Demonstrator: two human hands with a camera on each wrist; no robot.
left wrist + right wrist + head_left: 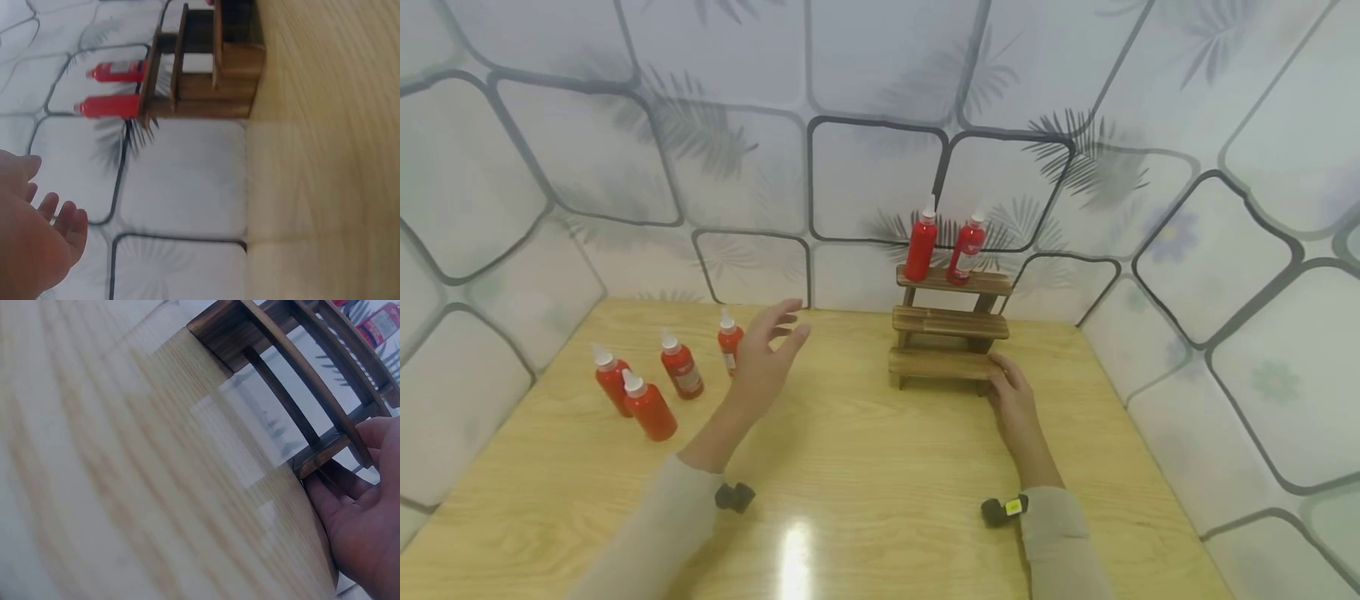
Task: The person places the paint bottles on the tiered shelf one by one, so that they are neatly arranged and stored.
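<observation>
A three-step wooden stand [951,364] stands on the table. My right hand [1013,398] holds the right end of its lowest step; in the right wrist view the thumb of my right hand [369,506] lies over the step and the other fingers are at the leg below. Two red squeeze bottles [921,246] with pale nozzles stand upright on the top step. My left hand [763,358] hovers with relaxed fingers and nothing in them, just right of a red bottle [728,337] that it partly covers. In the left wrist view the left hand [37,231] is likewise bare.
Further left on the wooden table [850,467] stand more red squeeze bottles, among them a labelled one [683,371] and a front one [651,410]. A patterned wall [880,179] closes off the back and both sides.
</observation>
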